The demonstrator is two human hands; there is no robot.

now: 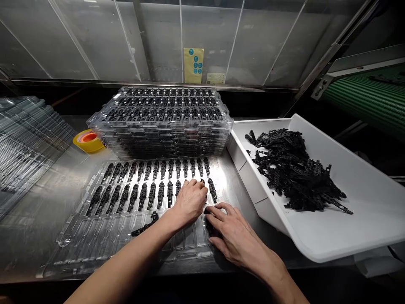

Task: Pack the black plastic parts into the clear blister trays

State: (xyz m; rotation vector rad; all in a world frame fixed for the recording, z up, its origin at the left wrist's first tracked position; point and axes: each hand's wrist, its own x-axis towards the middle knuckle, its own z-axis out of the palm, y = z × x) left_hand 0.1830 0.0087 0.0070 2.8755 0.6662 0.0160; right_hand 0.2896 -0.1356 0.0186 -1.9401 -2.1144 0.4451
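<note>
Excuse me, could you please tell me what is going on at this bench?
A person is working with both bare hands over a clear tray of small black parts. The left hand is at the right end of the middle row; the right hand is just nearer, its fingers by a dark part. The two far rows hold parts, while one loose part lies slantwise on the near row. A tray stack stands behind, and a white bin of jumbled parts on the right.

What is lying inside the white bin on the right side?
A jumbled heap of black parts lies inside the white bin, mostly toward its left side. Anything under the heap is covered, so I cannot see it.
</note>
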